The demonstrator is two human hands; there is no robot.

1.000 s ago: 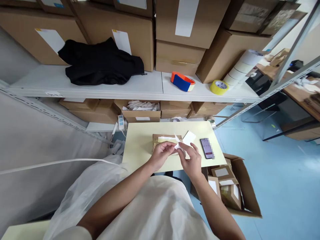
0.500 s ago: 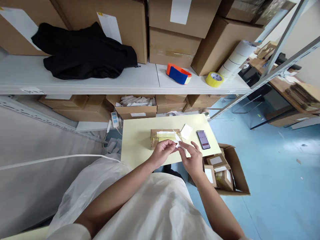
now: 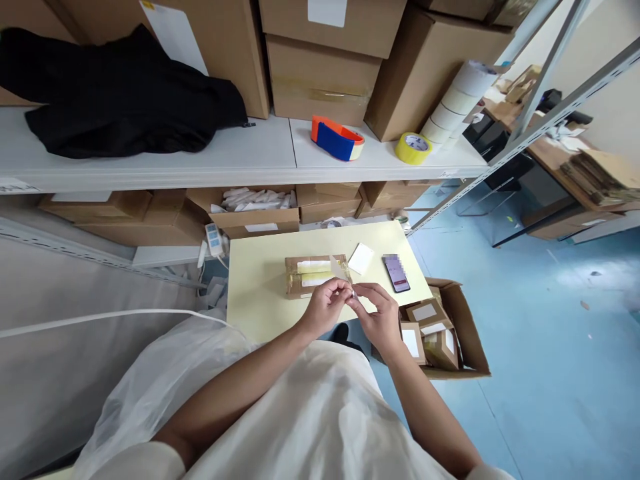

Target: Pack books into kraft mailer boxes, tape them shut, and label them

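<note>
My left hand (image 3: 323, 308) and my right hand (image 3: 377, 315) meet over the near edge of the small table, fingertips pinched together. Between them is a thin white label (image 3: 339, 268), partly hidden by the fingers; its upper part stands up above them. Just behind lies a small cardboard box (image 3: 293, 285) with yellowish tape and white paper on its top. To its right are a white card or pad (image 3: 361, 259) and a phone (image 3: 397, 273), both flat on the pale yellow table (image 3: 255, 313).
An open carton (image 3: 473, 333) with several small labelled boxes stands at the table's right. Above is a shelf (image 3: 200, 170) with a black garment (image 3: 135, 100), a blue-orange band (image 3: 336, 139), yellow tape (image 3: 413, 148) and cartons. A white cable (image 3: 150, 312) crosses at left.
The view has shifted slightly, moving the shelf and table leftward in the picture. My fingers have drawn closer together around the label, and it is turned differently.
</note>
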